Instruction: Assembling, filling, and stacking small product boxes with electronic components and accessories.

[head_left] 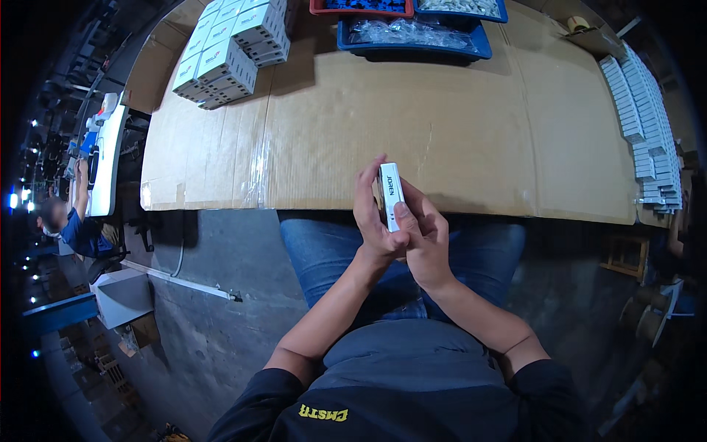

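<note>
A small, narrow white box (pixel 392 193) with dark print is held upright between my two hands, just over the table's near edge. My left hand (pixel 370 210) wraps its left side, fingers reaching up along it. My right hand (pixel 427 234) closes on the right side, with the thumb pressed on the lower part of the printed face. The box's far and under sides are hidden by my fingers. Beneath my hands are the cardboard-covered table (pixel 339 147) and my lap in blue jeans.
Stacked white boxes (pixel 221 62) stand at the back left. Blue bins (pixel 416 55) with clear plastic bags and a red bin (pixel 361 13) with blue pieces sit at the back. Rows of small white boxes (pixel 644 125) line the right edge. A co-worker (pixel 88 228) sits at another table far left.
</note>
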Motion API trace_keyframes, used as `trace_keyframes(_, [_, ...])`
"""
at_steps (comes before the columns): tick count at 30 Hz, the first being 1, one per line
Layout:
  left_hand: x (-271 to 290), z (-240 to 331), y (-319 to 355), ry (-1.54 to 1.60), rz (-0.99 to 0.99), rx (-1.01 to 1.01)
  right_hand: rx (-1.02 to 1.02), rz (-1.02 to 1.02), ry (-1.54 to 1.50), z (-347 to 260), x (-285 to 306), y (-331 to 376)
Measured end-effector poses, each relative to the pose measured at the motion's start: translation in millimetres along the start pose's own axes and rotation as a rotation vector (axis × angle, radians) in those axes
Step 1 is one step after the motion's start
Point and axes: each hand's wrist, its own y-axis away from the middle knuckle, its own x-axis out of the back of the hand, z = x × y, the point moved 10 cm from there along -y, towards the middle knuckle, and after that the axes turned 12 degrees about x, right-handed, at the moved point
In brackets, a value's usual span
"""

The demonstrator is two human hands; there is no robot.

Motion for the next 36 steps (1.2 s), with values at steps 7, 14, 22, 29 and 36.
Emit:
trace_keyframes(7, [1, -4, 4, 0.113, -0.019, 0.062, 0.074, -0.116, 0.241, -1, 0, 11])
trace_keyframes(14, [6, 7, 3, 0.176, 0.039, -0.001, 0.230, -0.167, 0.325, -15, -9, 11])
trace_keyframes(22, [9, 3, 9, 0.232, 0.059, 0.016, 0.234, -0.158, 0.381, -14, -6, 12])
trace_keyframes(29, [3, -18, 8, 0.365, 0.002, 0.166, 0.201, -0.215, 0.419, -21, -13, 2])
trace_keyframes(36, [-12, -15, 5, 0.200, -0.196, 0.222, 0.036, -0.357, 0.430, -34, 14, -14])
